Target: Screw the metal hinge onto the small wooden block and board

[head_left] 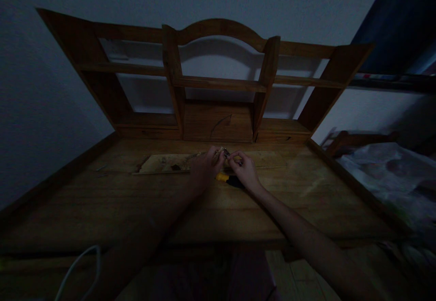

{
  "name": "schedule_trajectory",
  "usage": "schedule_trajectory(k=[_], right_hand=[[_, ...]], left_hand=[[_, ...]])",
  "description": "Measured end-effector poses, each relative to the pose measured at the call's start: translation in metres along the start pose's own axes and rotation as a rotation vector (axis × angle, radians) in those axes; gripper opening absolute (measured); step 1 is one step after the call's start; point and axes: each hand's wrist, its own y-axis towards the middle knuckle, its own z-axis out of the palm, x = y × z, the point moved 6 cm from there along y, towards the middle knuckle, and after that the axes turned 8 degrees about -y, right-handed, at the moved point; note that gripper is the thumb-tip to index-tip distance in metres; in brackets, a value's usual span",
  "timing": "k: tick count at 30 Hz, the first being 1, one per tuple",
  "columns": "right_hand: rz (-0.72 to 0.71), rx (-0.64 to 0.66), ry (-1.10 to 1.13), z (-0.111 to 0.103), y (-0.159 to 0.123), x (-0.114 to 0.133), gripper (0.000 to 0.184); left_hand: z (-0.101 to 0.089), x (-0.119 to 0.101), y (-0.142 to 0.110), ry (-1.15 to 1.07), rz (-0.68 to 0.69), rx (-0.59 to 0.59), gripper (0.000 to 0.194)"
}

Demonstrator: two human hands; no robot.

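Note:
In the head view my left hand point(205, 167) and my right hand point(245, 170) come close together over the middle of the wooden desk. The fingers of both are closed around a small shiny metal piece point(226, 153), too small and dark to name. Just below my hands lies a tool with a yellow and black handle point(223, 177); its dark end runs under my right hand, and I cannot tell its kind. Beneath my hands stretches a long pale strip point(163, 162), rough and stained, with a dark spot near my left hand.
At the back of the desk point(153, 196) rises a wooden shelf unit point(221, 84) with an arched top. Raised side edges border the desk. A white cable point(76, 262) loops at the lower left. To the right lies pale plastic sheeting point(384, 164). The light is dim.

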Motion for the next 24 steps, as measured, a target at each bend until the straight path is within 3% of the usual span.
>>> schedule_trajectory(k=[24], right_hand=[[-0.044, 0.030, 0.003, -0.0004, 0.0011, 0.0051, 0.027]], left_hand=[[-0.0024, -0.0036, -0.0019, -0.033, 0.049, -0.030, 0.026]])
